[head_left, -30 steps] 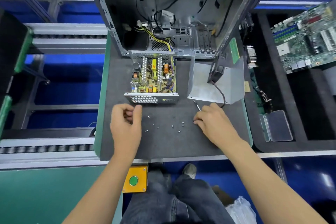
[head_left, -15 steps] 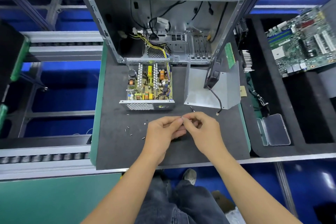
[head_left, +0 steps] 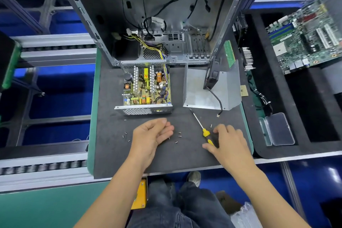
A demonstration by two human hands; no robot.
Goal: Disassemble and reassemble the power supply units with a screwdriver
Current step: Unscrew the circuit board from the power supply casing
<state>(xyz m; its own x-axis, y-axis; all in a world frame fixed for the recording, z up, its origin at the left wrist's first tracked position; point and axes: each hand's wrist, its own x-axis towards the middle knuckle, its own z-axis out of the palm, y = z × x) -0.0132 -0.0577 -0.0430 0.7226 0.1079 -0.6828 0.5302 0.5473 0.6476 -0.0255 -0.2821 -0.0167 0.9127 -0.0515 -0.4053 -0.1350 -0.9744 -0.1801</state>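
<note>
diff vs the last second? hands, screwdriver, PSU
Half a second ago both hands met at mat centre. Now they have parted: the left hand lies palm up, fingers relaxed; the right hand has moved right, onto the screwdriver, fingers over its yellow handle, grip not closed. The open power supply, its cover and the loose screws stayed put.

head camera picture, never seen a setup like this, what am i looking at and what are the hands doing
The view comes from a camera on a person's head, looking down at their own bare hands over a dark grey work mat. On the mat sit an opened metal power supply box with its circuit board showing, its bent grey metal cover and small loose screws. The left hand lies relaxed and holds nothing. The right hand rests at the yellow-handled screwdriver; a firm grip isn't clear.
</note>
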